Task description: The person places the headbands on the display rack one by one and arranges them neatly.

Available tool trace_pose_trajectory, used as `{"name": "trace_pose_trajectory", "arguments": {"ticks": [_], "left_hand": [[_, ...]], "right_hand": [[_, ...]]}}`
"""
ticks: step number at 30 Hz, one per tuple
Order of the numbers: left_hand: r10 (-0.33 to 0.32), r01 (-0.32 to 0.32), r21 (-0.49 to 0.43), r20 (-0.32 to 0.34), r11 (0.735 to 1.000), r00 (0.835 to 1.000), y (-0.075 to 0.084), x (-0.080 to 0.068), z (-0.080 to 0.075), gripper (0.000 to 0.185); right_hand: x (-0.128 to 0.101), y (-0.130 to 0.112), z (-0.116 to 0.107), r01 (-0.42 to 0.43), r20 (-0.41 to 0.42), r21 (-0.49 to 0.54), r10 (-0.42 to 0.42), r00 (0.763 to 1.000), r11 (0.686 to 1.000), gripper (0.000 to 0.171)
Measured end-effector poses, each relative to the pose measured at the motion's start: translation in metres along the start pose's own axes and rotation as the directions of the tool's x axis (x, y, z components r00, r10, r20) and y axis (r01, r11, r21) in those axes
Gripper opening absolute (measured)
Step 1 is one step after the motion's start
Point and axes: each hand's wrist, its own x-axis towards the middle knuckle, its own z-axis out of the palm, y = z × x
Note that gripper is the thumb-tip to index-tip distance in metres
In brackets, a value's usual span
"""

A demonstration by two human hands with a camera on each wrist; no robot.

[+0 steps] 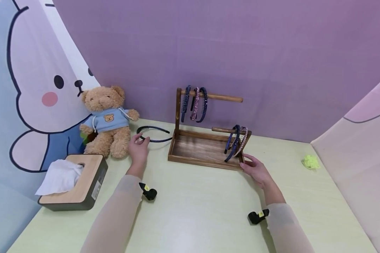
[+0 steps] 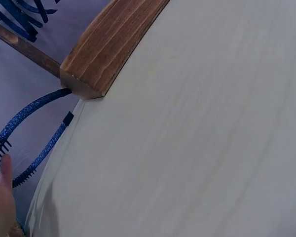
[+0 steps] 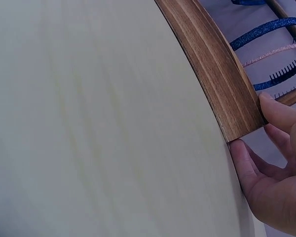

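Observation:
My left hand [image 1: 138,153] pinches a dark blue glittery headband [image 1: 159,141] with comb teeth, low over the table just left of the wooden headband rack [image 1: 202,162]. In the left wrist view, finger and thumb [image 2: 6,170] meet around its toothed part. My right hand [image 1: 256,170] grips the rack's right front corner; the right wrist view shows fingers [image 3: 241,158] on both sides of it. On the upper bar hang a pink headband [image 1: 195,105] and dark blue headbands [image 1: 204,105]. The lower bar carries blue headbands [image 1: 232,147] and a pale pink headband [image 1: 242,142].
A teddy bear [image 1: 111,117] in a blue sweater sits at the back left. In front of it stands a tissue box [image 1: 98,175] with a tissue sticking out. A yellow-green scrunchie [image 1: 311,162] lies at the far right. Purple cloth [image 1: 272,70] hangs behind the table.

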Motion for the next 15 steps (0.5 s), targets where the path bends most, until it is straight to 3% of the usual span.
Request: {"name": "trace_pose_trajectory", "arguments": {"ticks": [9,12,15], "left_hand": [[-0.011,0.01,-0.092,-0.016,0.996,1.0,0.014,-0.006,-0.001,0.036],[0.007,-0.007,-0.102,0.005,0.995,1.0,0.016,-0.008,-0.001,0.034],[0.065,-0.062,-0.123,0.02,0.99,0.998,0.02,-0.011,-0.002,0.034]], "right_hand": [[0.001,0.001,-0.001,0.001,-0.006,0.017,-0.001,1.0,1.0,0.062],[0.001,0.0,-0.001,0.003,-0.004,0.015,-0.003,1.0,1.0,0.062],[0.0,0.0,-0.001,0.005,0.002,0.006,-0.005,1.0,1.0,0.063]]}}
